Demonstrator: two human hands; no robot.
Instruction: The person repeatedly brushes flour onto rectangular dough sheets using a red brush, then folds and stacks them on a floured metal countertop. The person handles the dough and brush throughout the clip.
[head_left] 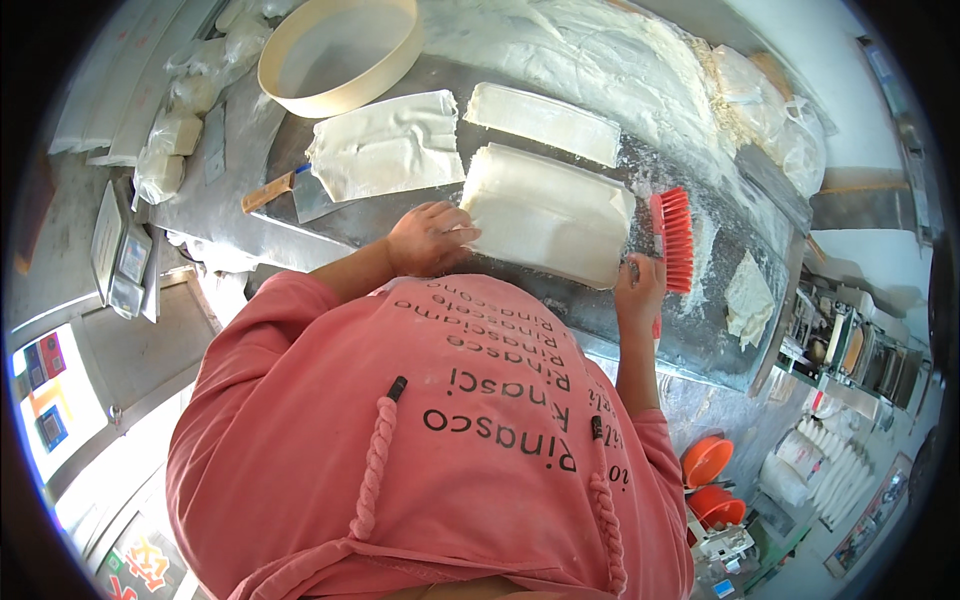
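Observation:
A thick, folded-looking rectangle of pale dough sheet (550,215) lies on the dark worktop in front of me. My left hand (432,238) is at its near left corner, fingers curled against the edge. At the near right corner, my right hand (640,287) has its fingers closed at the dough's edge; a small dark spot shows by the fingertips. Beside the right hand lies a red bristle brush (675,240), its handle passing partly behind that hand. A wrinkled dough sheet (388,146) and a narrow dough strip (543,122) rest farther back.
A cleaver (270,192) with a wooden handle lies at left. Behind it stands a round sieve (345,105). Loose flour (580,50) covers the back of the worktop (390,75). A dough scrap (748,300) sits at right, near a machine (850,345). Plastic bags line the left side.

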